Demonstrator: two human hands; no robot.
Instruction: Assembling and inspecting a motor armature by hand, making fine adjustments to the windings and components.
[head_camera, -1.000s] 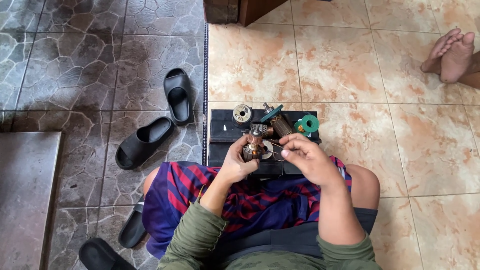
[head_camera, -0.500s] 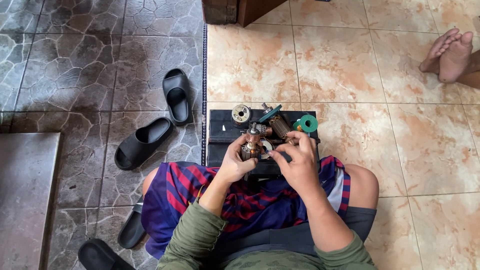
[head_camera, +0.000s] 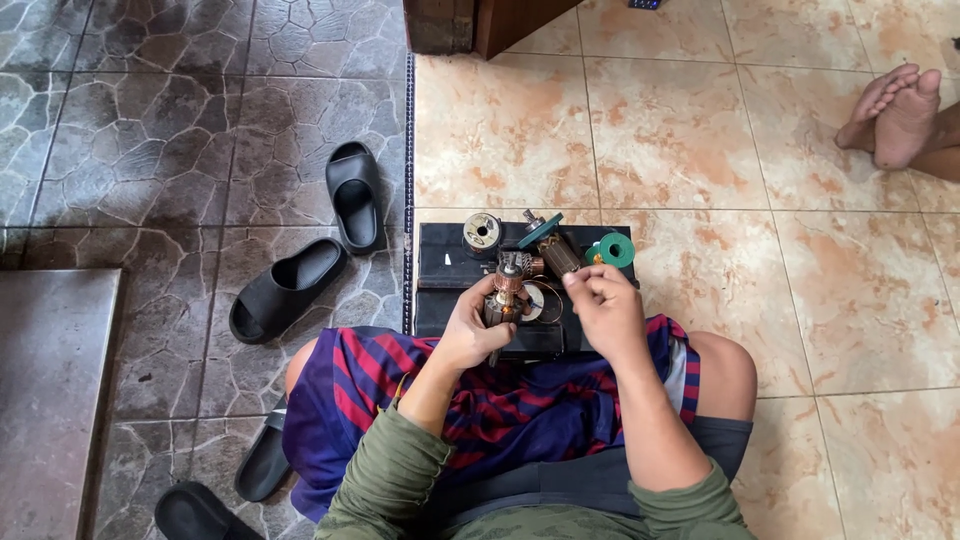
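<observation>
The left hand (head_camera: 468, 335) has its fingers clenched round a small copper-wound motor armature (head_camera: 503, 295), holding it upright over the black mat (head_camera: 440, 290) on the floor. The right hand (head_camera: 603, 305), just beside the armature, pinches something too fine to make out. Winding looks to be the step in hand; the next turn needs steady tension. A green wire spool (head_camera: 614, 249) lies at the mat's far edge.

- The tiled floor (head_camera: 700, 140) carries my black work board (head_camera: 440, 270).
- On the board lie a wire spool (head_camera: 482, 232) and a green reel (head_camera: 613, 250).
- Black slippers (head_camera: 355, 195) rest on the grey stone paving (head_camera: 150, 150).
</observation>
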